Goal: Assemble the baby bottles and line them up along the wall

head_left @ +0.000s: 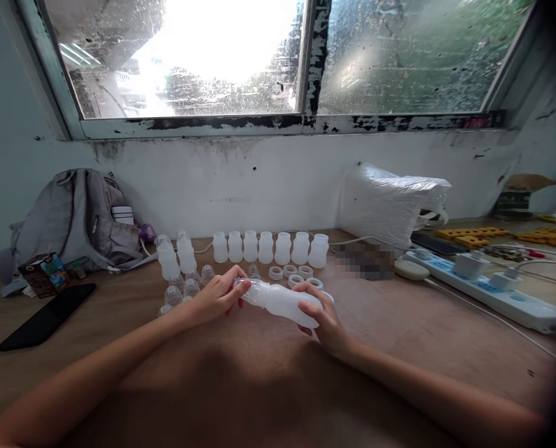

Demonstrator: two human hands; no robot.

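Observation:
A frosted white baby bottle (285,303) lies tilted on its side in the air, low over the table. My right hand (325,320) is closed around its base end. At the other end, the fingers of my left hand (222,292) pinch the bottle's clear cap (255,292), which sits on the neck. Just behind are several loose white collar rings (290,270). A row of open frosted bottle bodies (265,249) stands along the wall. Left of that row, two capped bottles (168,261) stand upright, with several clear caps (191,287) near my left wrist.
On the left are a grey backpack (77,218), a drink carton (45,275) and a black phone (47,317). A silvery padded bag (385,199) leans on the wall. To the right run a power strip (492,289) with plugs and a white cable, beside yellow parts (471,236).

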